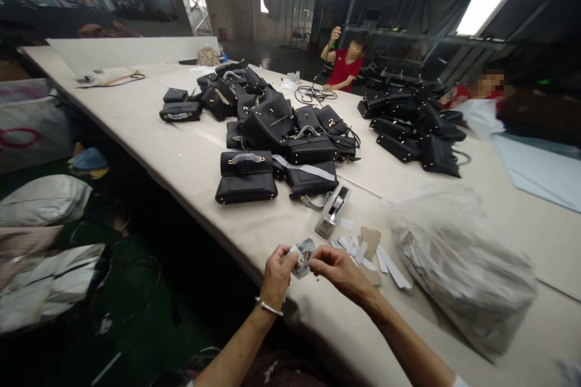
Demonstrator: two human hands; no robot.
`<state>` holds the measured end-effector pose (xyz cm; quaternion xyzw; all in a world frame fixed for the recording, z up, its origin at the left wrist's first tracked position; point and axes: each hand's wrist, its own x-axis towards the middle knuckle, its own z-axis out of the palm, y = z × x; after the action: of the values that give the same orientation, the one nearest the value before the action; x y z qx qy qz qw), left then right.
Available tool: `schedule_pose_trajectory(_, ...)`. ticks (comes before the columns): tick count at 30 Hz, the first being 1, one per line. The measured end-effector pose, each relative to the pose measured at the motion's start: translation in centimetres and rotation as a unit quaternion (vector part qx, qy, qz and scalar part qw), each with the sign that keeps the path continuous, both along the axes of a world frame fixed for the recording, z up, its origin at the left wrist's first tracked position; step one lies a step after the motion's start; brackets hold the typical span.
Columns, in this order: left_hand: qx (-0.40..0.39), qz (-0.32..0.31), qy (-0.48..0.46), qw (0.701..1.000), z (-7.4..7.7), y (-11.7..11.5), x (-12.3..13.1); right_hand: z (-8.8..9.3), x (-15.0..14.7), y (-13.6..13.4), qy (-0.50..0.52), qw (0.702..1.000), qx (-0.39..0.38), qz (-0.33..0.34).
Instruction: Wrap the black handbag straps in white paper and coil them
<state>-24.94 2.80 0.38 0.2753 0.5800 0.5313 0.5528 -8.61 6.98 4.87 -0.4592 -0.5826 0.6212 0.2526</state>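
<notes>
My left hand (280, 267), with a bracelet at the wrist, is closed on a small clear plastic bag (303, 254) that has small gold-coloured pieces in it. My right hand (330, 265) is at the bag's right side, thumb and fingers pinched together; whatever they hold is too small to make out. Just beyond the hands stands a tape dispenser (333, 211). White and brown paper strips (363, 249) lie to its right. A black handbag (247, 176) with a wrapped handle lies on the table, in front of a heap of black bags (267, 118).
A large translucent plastic bag (467, 266) sits on the table (181, 172) at the right. Behind it is a second pile of black bags (408, 121). One person in red (345, 69) is across the table, another at the far right. Wrapped bundles (45, 199) are at the left.
</notes>
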Motion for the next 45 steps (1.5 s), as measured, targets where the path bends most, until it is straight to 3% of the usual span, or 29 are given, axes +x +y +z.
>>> schedule_pose_trajectory(5,0.030,-0.054,0.041,0.997,1.0,1.0,1.9,-1.1,0.2,0.8,-0.091,0.995,0.014,-0.044)
schedule_pose_trajectory(11,0.045,-0.088,0.024,0.995,1.5,1.7,3.5,-1.5,1.9,1.2,-0.123,0.989,0.014,-0.086)
schedule_pose_trajectory(16,0.047,-0.141,0.011,0.989,0.6,2.0,4.3,-1.0,3.1,0.6,-0.165,0.980,0.047,-0.103)
schedule_pose_trajectory(21,0.001,-0.176,-0.055,0.983,-0.1,2.6,5.9,-0.5,4.3,-0.2,-0.237,0.958,0.120,-0.105)
schedule_pose_trajectory(28,-0.048,-0.240,-0.156,0.957,1.0,2.7,8.3,0.2,7.2,-1.3,-0.371,0.881,0.280,-0.089)
schedule_pose_trajectory(32,-0.063,-0.309,-0.181,0.932,1.7,2.3,9.8,0.5,8.1,-1.5,-0.455,0.758,0.467,-0.020)
schedule_pose_trajectory(34,-0.070,-0.342,-0.172,0.921,1.5,1.8,10.7,0.1,8.3,-1.7,-0.466,0.723,0.510,0.028)
schedule_pose_trajectory(39,-0.037,-0.379,-0.123,0.916,-0.8,2.2,11.9,-4.0,9.5,-2.1,-0.457,0.752,0.471,0.062)
schedule_pose_trajectory(42,0.048,-0.430,-0.086,0.898,-3.2,3.4,11.0,-6.9,10.2,-2.2,-0.473,0.778,0.411,0.036)
schedule_pose_trajectory(45,0.109,-0.457,-0.015,0.883,-6.2,4.1,9.6,-7.8,10.5,-2.2,-0.473,0.822,0.314,0.048)
